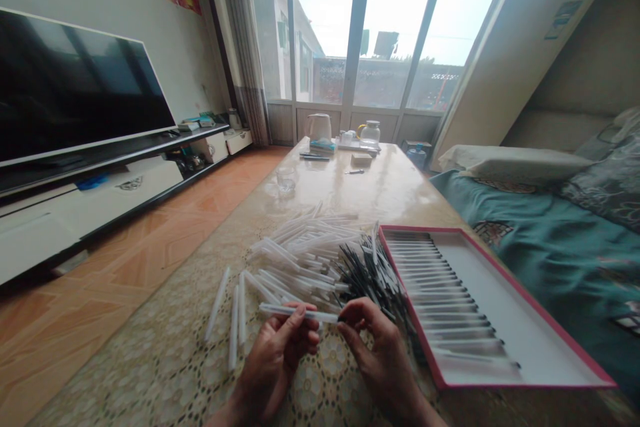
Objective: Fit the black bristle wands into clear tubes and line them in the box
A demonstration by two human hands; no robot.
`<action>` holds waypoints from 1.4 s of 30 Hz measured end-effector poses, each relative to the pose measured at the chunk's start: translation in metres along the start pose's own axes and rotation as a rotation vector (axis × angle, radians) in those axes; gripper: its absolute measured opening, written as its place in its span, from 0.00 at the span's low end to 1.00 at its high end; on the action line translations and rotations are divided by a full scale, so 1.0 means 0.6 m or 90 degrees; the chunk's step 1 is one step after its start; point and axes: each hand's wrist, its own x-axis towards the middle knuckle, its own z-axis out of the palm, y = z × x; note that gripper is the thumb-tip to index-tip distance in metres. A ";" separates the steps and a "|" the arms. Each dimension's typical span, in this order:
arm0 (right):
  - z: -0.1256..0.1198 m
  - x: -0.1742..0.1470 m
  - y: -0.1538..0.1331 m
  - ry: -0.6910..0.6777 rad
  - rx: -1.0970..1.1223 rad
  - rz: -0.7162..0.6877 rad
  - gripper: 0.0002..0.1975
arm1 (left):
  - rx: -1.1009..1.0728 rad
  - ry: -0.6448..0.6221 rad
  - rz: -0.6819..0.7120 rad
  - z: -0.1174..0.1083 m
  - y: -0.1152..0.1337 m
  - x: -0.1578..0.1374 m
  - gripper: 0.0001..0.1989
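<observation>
My left hand point(284, 353) pinches a white pen barrel point(320, 315) between thumb and fingers, level above the table. At the barrel's right end, my right hand point(373, 340) closes its thumb and forefinger on a small dark tip. Behind my hands lies a loose heap of white pen barrels point(300, 247). Thin black pen refills point(363, 273) are piled just beyond my right hand. A shallow box point(495, 267) with a pink rim stands to the right, holding a row of white pens point(450, 307) with dark ends.
Several single barrels point(233, 327) lie left of my left hand on the patterned tablecloth point(165, 353). Farther back are a clear glass point(287, 183), a small box point(361, 159), a kettle point(320, 128) and a glass pitcher point(371, 135). A couch point(525, 220) borders the table's right side.
</observation>
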 end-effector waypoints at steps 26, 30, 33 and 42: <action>-0.012 -0.004 0.005 -0.025 -0.016 0.024 0.12 | 0.053 0.007 0.012 0.004 0.001 0.000 0.11; -0.017 -0.003 0.006 -0.039 -0.108 -0.041 0.04 | 0.056 0.004 0.006 0.010 0.005 -0.004 0.11; -0.016 -0.003 0.011 -0.044 -0.123 -0.075 0.05 | 0.064 -0.009 0.005 0.011 0.004 -0.004 0.11; -0.010 -0.009 0.020 -0.072 -0.130 -0.048 0.21 | 0.070 -0.069 0.011 0.005 -0.003 -0.002 0.08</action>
